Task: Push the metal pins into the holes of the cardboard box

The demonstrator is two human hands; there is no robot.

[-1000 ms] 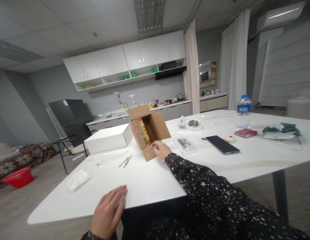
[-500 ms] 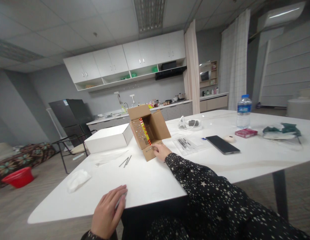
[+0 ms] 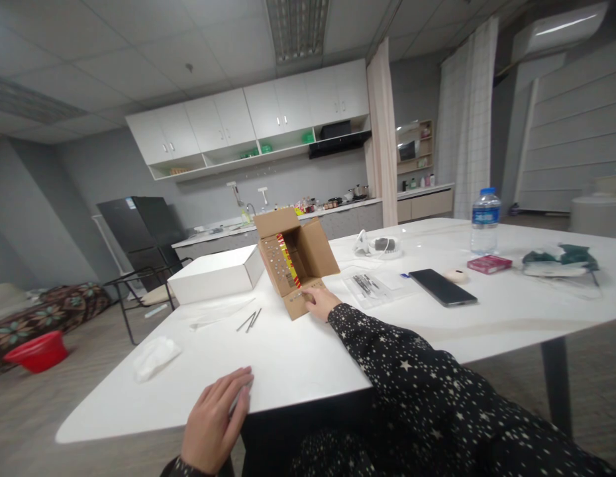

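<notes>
A small open cardboard box [image 3: 308, 258] stands on its side on the white table [image 3: 298, 358], its flaps studded with small metal pieces. My right hand [image 3: 320, 303] reaches out in a starred black sleeve, and its fingertips rest on the box's lower flap. Whether the fingers pinch a small piece there is not clear. My left hand [image 3: 213, 424] lies flat on the table's near edge, fingers spread, holding nothing. Two thin metal nails [image 3: 249, 321] lie on the table left of the box.
A white box [image 3: 216, 275] sits behind the cardboard one. A crumpled tissue [image 3: 154, 356] lies at the left; a clear bag of parts [image 3: 370, 286], phone [image 3: 442, 287], water bottle [image 3: 483, 220] and red pack [image 3: 488, 264] stand to the right. A kitchen counter runs along the back wall.
My right hand has slid slightly lower along the box's bottom flap. My left hand has stayed in place.
</notes>
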